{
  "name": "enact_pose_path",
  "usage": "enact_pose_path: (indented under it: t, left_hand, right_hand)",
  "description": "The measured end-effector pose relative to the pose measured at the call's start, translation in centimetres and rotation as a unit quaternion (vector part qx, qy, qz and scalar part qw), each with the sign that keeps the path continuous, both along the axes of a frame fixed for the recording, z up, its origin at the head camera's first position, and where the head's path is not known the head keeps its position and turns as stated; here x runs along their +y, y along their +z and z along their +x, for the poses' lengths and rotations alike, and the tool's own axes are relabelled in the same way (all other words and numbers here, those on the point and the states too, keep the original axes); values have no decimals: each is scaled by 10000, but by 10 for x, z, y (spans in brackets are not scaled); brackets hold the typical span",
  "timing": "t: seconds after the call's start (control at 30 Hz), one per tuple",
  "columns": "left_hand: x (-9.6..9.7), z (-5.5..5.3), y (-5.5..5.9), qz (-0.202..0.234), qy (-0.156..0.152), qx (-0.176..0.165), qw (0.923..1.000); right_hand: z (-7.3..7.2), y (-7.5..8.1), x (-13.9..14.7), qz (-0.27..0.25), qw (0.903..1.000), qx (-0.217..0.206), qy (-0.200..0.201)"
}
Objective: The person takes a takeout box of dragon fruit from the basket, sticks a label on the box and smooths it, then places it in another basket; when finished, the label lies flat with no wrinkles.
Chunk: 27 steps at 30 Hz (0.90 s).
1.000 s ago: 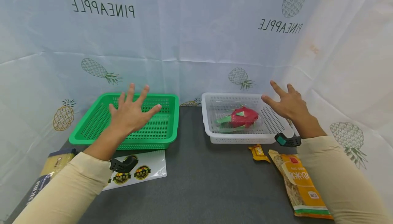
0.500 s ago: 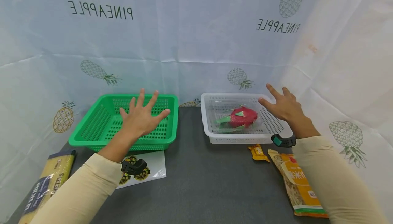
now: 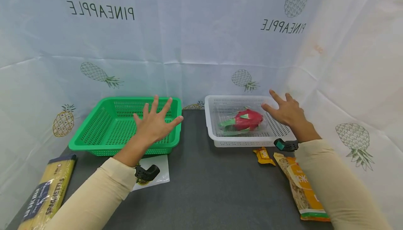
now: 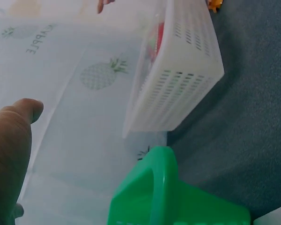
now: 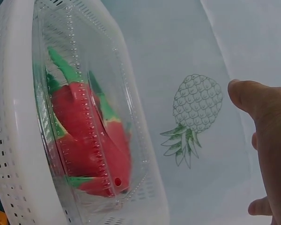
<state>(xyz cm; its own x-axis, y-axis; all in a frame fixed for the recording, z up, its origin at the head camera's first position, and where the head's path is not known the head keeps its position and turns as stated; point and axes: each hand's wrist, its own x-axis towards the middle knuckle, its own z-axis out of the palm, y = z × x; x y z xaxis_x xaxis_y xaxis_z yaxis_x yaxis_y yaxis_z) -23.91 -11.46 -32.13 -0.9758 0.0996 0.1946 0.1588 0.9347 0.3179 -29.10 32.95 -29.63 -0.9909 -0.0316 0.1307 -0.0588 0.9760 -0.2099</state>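
With fingers spread, my left hand (image 3: 154, 126) is held over the right part of a green plastic basket (image 3: 94, 146). It holds nothing. My right hand (image 3: 288, 112), fingers also spread and nothing in them, hovers at the right end of a white perforated basket (image 3: 245, 141). Inside the white basket lies a red dragon fruit (image 3: 248, 119) with green tips, in a clear plastic clamshell box (image 5: 107, 61). The right wrist view shows my right thumb (image 5: 246, 93) off to the side of that box.
A yellow spaghetti pack (image 3: 51, 188) lies at far left. A white sheet with round stickers (image 3: 162, 174) is partly under the green basket. Right of centre are a small orange packet (image 3: 263, 155) and an orange-yellow bag (image 3: 302, 184), partly behind my sleeve. A pineapple-print curtain (image 3: 189, 30) stands behind.
My left hand has moved right across the green basket, uncovering more of the spaghetti pack. My right hand has shifted slightly left and down towards the white basket.
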Motion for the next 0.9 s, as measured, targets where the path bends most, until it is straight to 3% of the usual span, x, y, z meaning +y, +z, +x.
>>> enact_pose_path:
  t: [0.43, 0.9]
  left_hand:
    - [22, -4, -11, 20, -20, -172, 9998]
    - [48, -8, -24, -88, -139, -273, 9995]
  right_hand:
    - [-6, -16, -5, -84, 9999, -25, 70]
    - [-12, -28, -8, 18, 9991, -414, 127]
